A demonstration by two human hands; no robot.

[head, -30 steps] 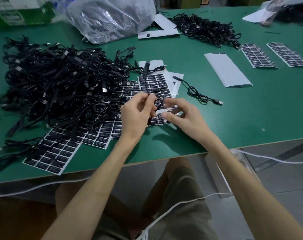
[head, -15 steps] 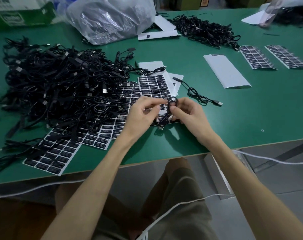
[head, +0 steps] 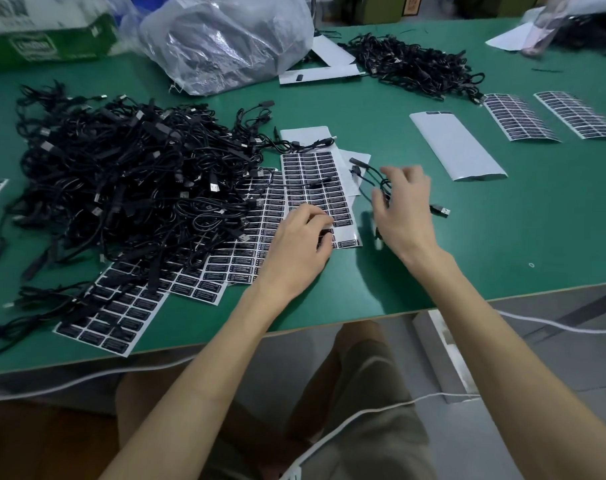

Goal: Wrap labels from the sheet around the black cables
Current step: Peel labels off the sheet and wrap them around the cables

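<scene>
A label sheet [head: 312,181] with rows of black labels lies in front of me on the green table [head: 502,237]. My left hand [head: 301,240] rests on its lower rows, thumb and forefinger pinching a black label [head: 325,233]. My right hand [head: 403,206] is blurred, fingers spread and relaxed, hovering over loose black cables [head: 365,174] lying just right of the sheet; a USB plug [head: 440,211] sticks out beyond it. A big heap of tangled black cables [head: 121,188] fills the left of the table.
More label sheets [head: 121,313] lie under and in front of the heap, and two [head: 516,116] lie at the far right. A blank backing sheet [head: 457,147], a second cable pile [head: 412,64], a plastic bag [head: 225,39] and a green box [head: 48,39] lie further back.
Both hands held one cable together above the sheet. Now the right hand has swung right and opened over the loose cables, and the left hand has dropped onto the sheet's lower rows.
</scene>
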